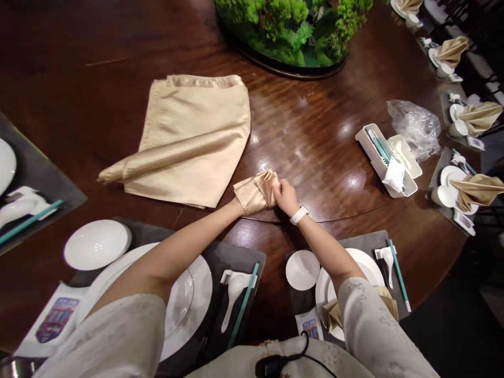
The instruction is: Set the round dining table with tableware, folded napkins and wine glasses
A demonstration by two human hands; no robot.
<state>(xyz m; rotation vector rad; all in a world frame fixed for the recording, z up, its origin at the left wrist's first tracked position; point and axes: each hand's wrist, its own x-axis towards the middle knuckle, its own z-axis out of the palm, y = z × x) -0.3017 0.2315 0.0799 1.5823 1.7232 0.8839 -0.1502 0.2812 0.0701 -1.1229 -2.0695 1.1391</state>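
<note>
A small gold napkin [255, 191], pleated into folds, is held on the dark wooden table [315, 136] between both hands. My right hand [285, 195], with a white wristband, pinches its right edge. My left hand is almost wholly hidden under the cloth at about [238, 201]; its fingers do not show. A larger gold napkin [192, 131] lies flat to the upper left, with one corner rolled into a long cone toward the left.
Two place settings sit near me: plates [189, 294], small bowls [302, 269], white spoons and teal chopsticks [244, 304] on grey mats. A white cutlery tray [386, 157] and crumpled plastic wrap [415, 126] lie right. A green plant centrepiece [287, 31] stands behind. More settings line the right rim.
</note>
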